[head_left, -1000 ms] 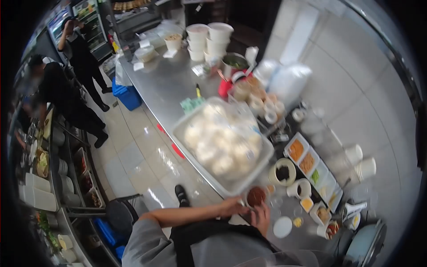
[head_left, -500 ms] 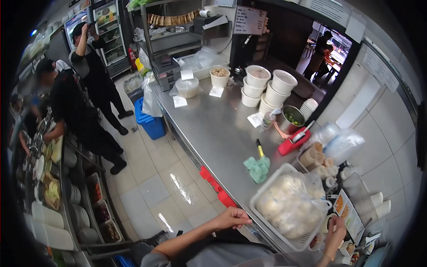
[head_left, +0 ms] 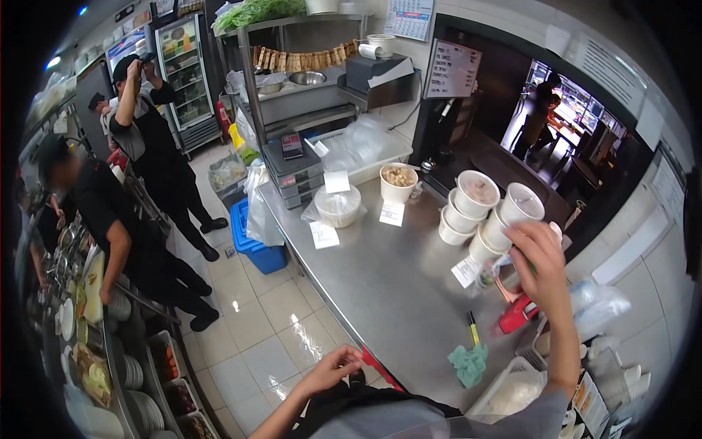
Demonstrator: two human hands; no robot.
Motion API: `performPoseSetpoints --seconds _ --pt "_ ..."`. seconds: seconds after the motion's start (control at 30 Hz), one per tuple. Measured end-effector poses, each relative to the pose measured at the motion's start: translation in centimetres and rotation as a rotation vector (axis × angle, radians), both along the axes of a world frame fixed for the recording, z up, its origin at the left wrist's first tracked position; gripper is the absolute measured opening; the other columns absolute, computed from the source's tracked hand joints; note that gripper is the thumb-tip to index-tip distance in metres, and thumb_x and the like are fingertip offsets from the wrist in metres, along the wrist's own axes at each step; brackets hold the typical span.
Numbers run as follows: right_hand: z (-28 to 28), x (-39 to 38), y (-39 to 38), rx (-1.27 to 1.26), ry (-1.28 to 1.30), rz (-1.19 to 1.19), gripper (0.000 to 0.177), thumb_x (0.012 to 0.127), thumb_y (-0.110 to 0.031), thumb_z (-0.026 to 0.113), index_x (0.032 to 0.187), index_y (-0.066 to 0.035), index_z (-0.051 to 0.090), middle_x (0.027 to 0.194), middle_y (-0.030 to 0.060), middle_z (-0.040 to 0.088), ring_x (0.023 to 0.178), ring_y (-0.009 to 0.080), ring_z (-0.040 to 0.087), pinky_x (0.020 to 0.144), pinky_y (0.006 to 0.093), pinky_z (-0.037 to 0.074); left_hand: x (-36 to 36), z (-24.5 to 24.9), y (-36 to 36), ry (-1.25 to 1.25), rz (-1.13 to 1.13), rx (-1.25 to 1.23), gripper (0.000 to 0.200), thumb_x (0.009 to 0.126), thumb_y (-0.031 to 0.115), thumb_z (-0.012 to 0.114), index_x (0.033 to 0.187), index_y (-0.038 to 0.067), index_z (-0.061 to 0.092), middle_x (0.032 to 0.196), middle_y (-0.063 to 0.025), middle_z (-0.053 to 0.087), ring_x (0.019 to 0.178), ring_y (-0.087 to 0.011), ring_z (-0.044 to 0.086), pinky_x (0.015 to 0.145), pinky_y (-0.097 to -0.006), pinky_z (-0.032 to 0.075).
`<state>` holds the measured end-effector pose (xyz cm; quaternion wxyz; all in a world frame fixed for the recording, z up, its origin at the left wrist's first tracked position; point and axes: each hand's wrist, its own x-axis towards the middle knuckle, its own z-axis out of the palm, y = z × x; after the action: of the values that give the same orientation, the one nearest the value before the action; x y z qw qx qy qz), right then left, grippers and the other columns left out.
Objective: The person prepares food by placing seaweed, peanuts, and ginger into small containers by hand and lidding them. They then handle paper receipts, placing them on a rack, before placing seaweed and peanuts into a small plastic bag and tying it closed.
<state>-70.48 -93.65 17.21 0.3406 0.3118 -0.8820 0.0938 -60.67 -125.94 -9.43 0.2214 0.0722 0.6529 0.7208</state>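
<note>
White lidded tubs (head_left: 462, 219), ctr rt: my R hand (head_left: 542, 257) reaches there, fingers apart, contact unclear; L hand (head_left: 333, 370), btm ctr, half-open, empty.

We see the right hand (head_left: 537, 256) softened by blur; it hides part of the right stack of white tubs (head_left: 504, 223), and we cannot tell whether its fingers touch them. Through the cloudy lids we cannot identify the contents. Our right forearm (head_left: 561, 347) and sleeve (head_left: 545, 418) partly cover the tray (head_left: 479, 410) with the bagged items (head_left: 518, 389). We find the print on the paper slips (head_left: 466, 272) and the whiteboard (head_left: 452, 69) too small to read. The top edge crops the calendar (head_left: 409, 17). A co-worker's face (head_left: 64, 167) is blurred; figures beyond the doorway (head_left: 540, 121) remain dark.
</note>
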Motion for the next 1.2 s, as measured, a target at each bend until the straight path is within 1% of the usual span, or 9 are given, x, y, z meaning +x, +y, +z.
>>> performPoseSetpoints --seconds 0.17,0.4,0.57,0.7,0.73,0.87,0.93,1.1,1.2 --pt "0.7 -17.9 -9.1 -0.149 -0.216 0.445 0.025 0.080 -0.008 0.058 0.104 -0.004 0.062 0.099 0.0119 0.062 0.093 0.0267 0.055 0.083 0.0353 0.043 -5.9 1.5 -5.1 -0.089 0.005 -0.045 0.019 0.089 0.016 0.057 0.104 0.004 0.053 0.091 -0.0011 0.055 0.078 -0.0083 0.055 0.073 -0.0226 0.046" --pt "2.2 -41.8 -18.9 -0.480 -0.434 0.405 0.027 0.083 -0.017 0.059 0.108 -0.009 0.064 0.106 0.0106 0.062 0.101 0.0230 0.055 0.091 0.0322 0.040 -18.9 -2.7 -9.7 0.018 -0.266 -0.050 0.023 0.088 0.019 0.059 0.107 0.007 0.054 0.093 -0.0014 0.061 0.085 -0.0093 0.057 0.073 -0.0241 0.045" --pt "3.0 -58.9 -21.4 -0.581 -0.358 0.037 0.026 0.080 -0.031 0.061 0.105 -0.024 0.067 0.113 0.0083 0.060 0.109 0.0264 0.049 0.098 0.0365 0.033 -28.6 4.5 -13.4 0.210 -0.342 -0.210 0.020 0.088 0.021 0.059 0.104 0.007 0.059 0.090 -0.0007 0.061 0.084 -0.0087 0.056 0.070 -0.0238 0.043" --pt "3.7 -63.4 -23.5 -0.579 -0.389 -0.306 0.028 0.084 -0.027 0.060 0.110 -0.019 0.065 0.110 0.0071 0.063 0.104 0.0182 0.056 0.091 0.0273 0.040 -38.4 7.0 -17.3 0.760 -0.138 -0.392 0.013 0.081 0.012 0.063 0.093 0.006 0.063 0.096 -0.0054 0.063 0.085 -0.0182 0.059 0.072 -0.0286 0.045" --pt "3.7 -64.3 -23.6 -0.584 -0.395 -0.292 0.029 0.083 -0.027 0.060 0.110 -0.018 0.065 0.109 0.0075 0.063 0.103 0.0180 0.056 0.090 0.0271 0.040 -41.9 7.1 -18.0 1.049 -0.020 -0.437 0.013 0.077 0.008 0.063 0.090 0.005 0.062 0.095 -0.0093 0.063 0.084 -0.0252 0.058 0.075 -0.0339 0.044" --pt "4.8 -65.2 -24.1 -0.535 -0.324 -0.127 0.030 0.079 -0.028 0.065 0.106 -0.014 0.067 0.100 0.0070 0.066 0.096 0.0165 0.058 0.086 0.0291 0.041 -54.7 10.7 -18.9 1.297 0.153 -0.953 0.028 0.071 -0.002 0.053 0.098 0.003 0.059 0.107 -0.0128 0.055 0.102 -0.0308 0.047 0.082 -0.0424 0.041" --pt "5.8 -63.6 -23.7 -0.502 -0.353 -0.021 0.031 0.076 -0.035 0.066 0.103 -0.021 0.069 0.098 0.0049 0.067 0.096 0.0190 0.060 0.089 0.0355 0.038 -62.1 9.2 -18.6 1.316 0.050 -1.334 0.030 0.070 -0.001 0.053 0.099 0.002 0.060 0.112 -0.0106 0.054 0.109 -0.0310 0.044 0.087 -0.0440 0.041" --pt "9.3 -50.9 -22.3 -0.259 -0.311 0.022 0.014 0.076 -0.013 0.066 0.086 -0.004 0.065 0.076 0.0011 0.061 0.074 0.0080 0.056 0.068 0.0224 0.044 -71.3 7.9 -17.6 0.705 -0.396 -1.625 0.045 0.063 0.014 0.071 0.105 0.001 0.063 0.112 -0.0215 0.057 0.108 -0.0360 0.053 0.087 -0.0447 0.046" --pt "9.9 -43.5 -19.1 -0.263 -0.483 0.067 0.040 0.072 0.004 0.048 0.109 -0.004 0.059 0.098 0.0071 0.062 0.084 0.0104 0.057 0.076 0.0239 0.045 -72.9 7.8 -17.7 0.638 -0.479 -1.603 0.050 0.056 0.020 0.079 0.101 0.004 0.066 0.111 -0.0200 0.060 0.103 -0.0356 0.057 0.087 -0.0452 0.046"
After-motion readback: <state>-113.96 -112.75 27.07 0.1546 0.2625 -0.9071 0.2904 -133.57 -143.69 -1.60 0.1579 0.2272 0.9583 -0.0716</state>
